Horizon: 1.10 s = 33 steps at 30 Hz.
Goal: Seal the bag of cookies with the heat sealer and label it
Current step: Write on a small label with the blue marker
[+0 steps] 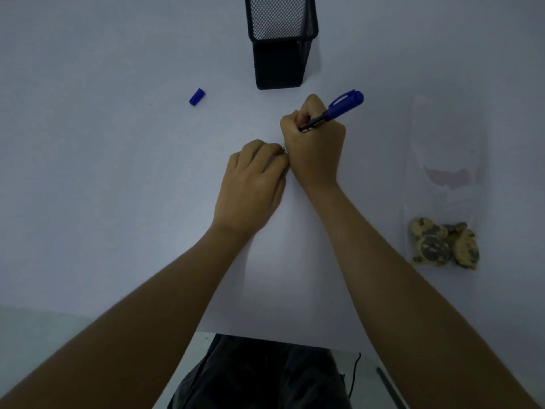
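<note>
At mid-table, the right hand (314, 146) clenches its fingers around a blue marker (336, 112). Just left, touching it, the left hand (253, 184) curls its fingertips down; what they pinch stays hidden.

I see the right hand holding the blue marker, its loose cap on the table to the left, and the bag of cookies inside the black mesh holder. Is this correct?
Not quite. In the head view the bag of cookies lies flat on the table, right of the right hand, not inside the black mesh holder. The blue marker and cap are as you say.
</note>
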Each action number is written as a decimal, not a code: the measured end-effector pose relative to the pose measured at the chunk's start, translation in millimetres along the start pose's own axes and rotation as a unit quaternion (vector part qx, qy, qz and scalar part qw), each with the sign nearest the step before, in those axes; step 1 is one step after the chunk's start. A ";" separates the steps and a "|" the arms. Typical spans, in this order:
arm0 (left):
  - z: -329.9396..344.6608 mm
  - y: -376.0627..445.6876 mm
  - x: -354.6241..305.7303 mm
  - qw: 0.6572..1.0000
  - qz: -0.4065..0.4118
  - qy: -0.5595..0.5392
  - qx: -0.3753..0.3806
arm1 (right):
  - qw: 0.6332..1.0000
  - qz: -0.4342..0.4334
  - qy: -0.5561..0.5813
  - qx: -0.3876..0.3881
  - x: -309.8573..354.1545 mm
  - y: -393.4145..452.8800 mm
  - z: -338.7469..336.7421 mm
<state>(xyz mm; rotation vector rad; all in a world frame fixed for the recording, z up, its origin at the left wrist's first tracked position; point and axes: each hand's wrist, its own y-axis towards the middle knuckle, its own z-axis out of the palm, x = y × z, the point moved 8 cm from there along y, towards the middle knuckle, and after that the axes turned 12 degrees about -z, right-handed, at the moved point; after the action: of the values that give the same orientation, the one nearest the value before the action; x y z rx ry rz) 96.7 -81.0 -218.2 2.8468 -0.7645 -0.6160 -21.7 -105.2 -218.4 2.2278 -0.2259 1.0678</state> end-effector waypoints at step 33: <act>-1.3 -1.3 4.4 0.996 -0.007 0.058 -0.063 | 1.000 0.014 0.014 0.003 -1.2 0.2 0.4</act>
<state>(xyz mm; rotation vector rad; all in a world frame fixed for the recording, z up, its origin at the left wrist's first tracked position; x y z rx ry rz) 101.3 -82.1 -218.8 2.7464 -0.6614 -0.4772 -22.4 -105.7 -219.4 2.2201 -0.2423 1.1157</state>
